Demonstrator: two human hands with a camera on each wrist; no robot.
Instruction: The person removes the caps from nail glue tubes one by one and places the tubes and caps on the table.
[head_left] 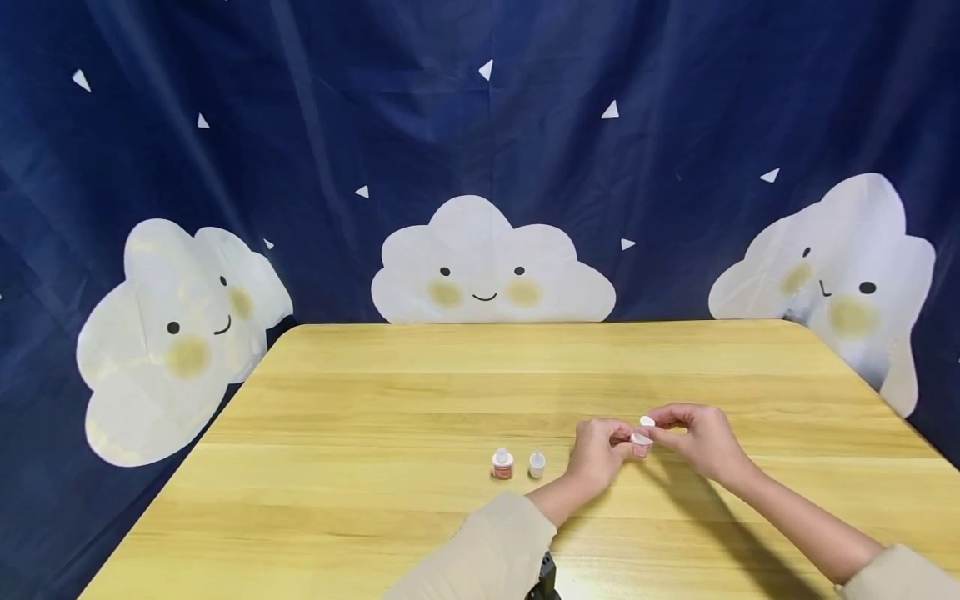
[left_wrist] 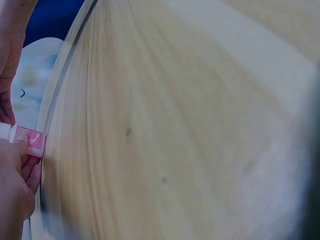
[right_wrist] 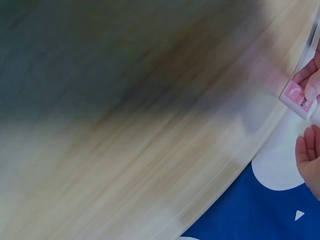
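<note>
My left hand (head_left: 597,452) grips a small white bottle (left_wrist: 32,142) with a pink label, held tilted over the right part of the table. Thumb and fingers of my right hand (head_left: 699,437) pinch a white cap (head_left: 647,422) at the bottle's top end. The right wrist view shows the bottle's pink label (right_wrist: 299,95) under the left thumb. To the left of my left hand stands another small bottle (head_left: 502,465) with a red-pink label and a translucent tip. Beside it is a small white piece (head_left: 537,465) with a thin upright spike.
The light wooden table (head_left: 360,400) has a rounded far edge. Behind it hangs a dark blue curtain (head_left: 420,108) with white smiling clouds and small triangles. A black object (head_left: 545,577) shows by the left sleeve (head_left: 491,546).
</note>
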